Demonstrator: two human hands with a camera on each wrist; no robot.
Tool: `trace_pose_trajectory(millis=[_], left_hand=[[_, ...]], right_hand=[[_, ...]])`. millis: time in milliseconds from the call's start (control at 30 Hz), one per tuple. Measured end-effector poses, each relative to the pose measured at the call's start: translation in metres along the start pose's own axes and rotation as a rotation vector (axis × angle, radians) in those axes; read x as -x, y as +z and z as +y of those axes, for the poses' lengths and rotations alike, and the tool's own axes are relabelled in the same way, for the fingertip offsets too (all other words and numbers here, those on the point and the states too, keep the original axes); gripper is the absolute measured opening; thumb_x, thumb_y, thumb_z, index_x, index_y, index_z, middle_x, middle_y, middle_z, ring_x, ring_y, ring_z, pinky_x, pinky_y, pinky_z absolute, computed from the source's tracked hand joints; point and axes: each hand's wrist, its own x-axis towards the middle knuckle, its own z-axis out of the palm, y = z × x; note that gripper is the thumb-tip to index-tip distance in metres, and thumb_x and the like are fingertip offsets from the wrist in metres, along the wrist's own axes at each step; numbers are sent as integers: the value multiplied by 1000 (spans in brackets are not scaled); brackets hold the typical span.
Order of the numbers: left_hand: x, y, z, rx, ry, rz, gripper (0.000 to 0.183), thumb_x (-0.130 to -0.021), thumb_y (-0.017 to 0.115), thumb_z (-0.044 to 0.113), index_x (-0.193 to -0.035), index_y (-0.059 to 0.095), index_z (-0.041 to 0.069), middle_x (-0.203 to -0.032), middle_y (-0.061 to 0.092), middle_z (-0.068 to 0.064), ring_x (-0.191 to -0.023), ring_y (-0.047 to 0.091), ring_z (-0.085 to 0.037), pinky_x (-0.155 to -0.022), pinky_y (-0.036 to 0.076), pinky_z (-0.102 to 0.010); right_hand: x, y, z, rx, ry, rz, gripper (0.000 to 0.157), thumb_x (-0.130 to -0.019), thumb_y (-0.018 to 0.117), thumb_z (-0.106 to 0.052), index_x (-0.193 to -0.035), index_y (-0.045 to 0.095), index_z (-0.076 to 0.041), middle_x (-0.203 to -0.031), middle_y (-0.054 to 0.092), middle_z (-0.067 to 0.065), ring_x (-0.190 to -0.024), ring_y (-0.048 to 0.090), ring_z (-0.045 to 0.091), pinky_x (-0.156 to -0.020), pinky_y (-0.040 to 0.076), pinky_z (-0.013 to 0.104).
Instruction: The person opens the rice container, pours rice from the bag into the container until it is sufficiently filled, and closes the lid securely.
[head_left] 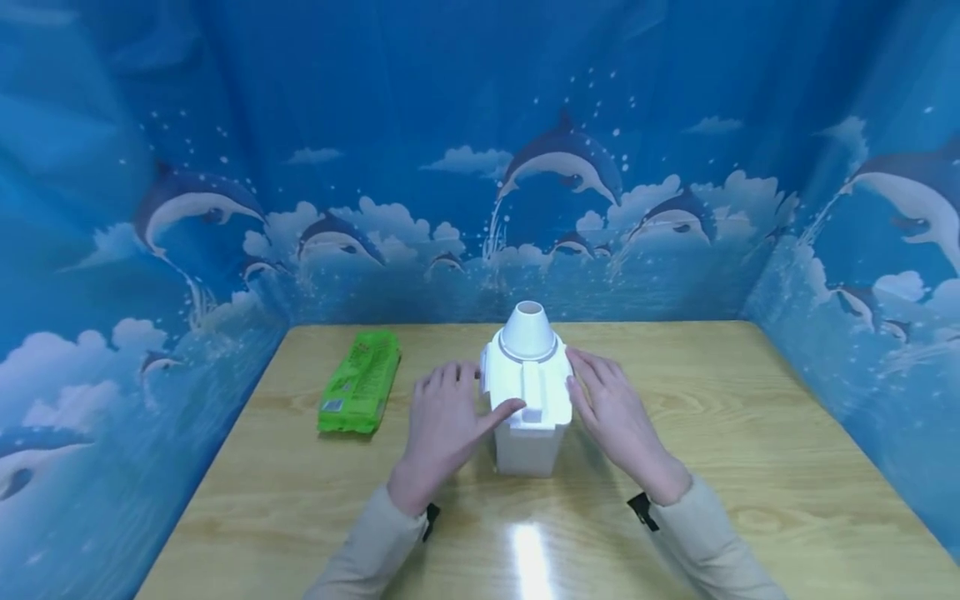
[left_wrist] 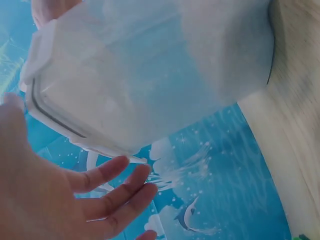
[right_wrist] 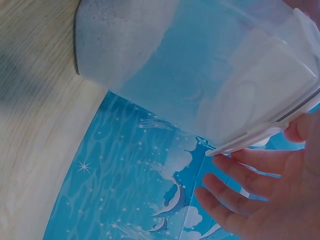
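Note:
In the head view a container point(head_left: 525, 454) stands upright on the table, with a white lid point(head_left: 555, 400) topped by a cone-shaped spout point(head_left: 528, 333). Its walls are translucent, and pale contents point(right_wrist: 125, 35) show at the bottom in the right wrist view. My left hand point(head_left: 447, 421) is at the lid's left side, fingers extended, the thumb reaching across the front. On the other side, my right hand point(head_left: 617, 415) has its fingertips at the lid's edge. The right wrist view shows these fingers by a side latch point(right_wrist: 250, 137). Left fingers point(left_wrist: 115, 197) lie near the opposite latch.
A green packet point(head_left: 362, 382) with printed text lies on the wooden table point(head_left: 750, 467), left of the container. Blue dolphin-print curtains point(head_left: 420, 100) rise behind the table and along both sides.

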Motion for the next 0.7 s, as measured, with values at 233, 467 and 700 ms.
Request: trace_pose_trajectory(millis=[233,467,700], left_hand=[[0,5,-4,-16,81,-50,56,-100,36,67,-96,59,16,-94,59,-2,-97,58,-24,-91,47,-46],[-2,10,-6,-13,186,-22,44,-103,39,50,-98,57,10,-91,55,-4,-93,56,-24,-92,49,-45],[-4,11,-6,-56,213,-15,43,-103,37,47,-97,56,8,-92,57,-7,-92,57,-26,-94,49,-46]], right_hand=[[2,3,-3,11,3,-7,49,-110,39,-25,-150,42,4,-149,49,24,-135,46,41,-113,39,57],[3,6,-6,5,-11,41,46,-109,40,-18,-148,43,7,-144,51,28,-132,49,43,-111,41,57],[2,7,-9,10,8,41,46,-109,39,-17,-149,42,7,-143,51,28,-131,49,43,-111,41,56]])
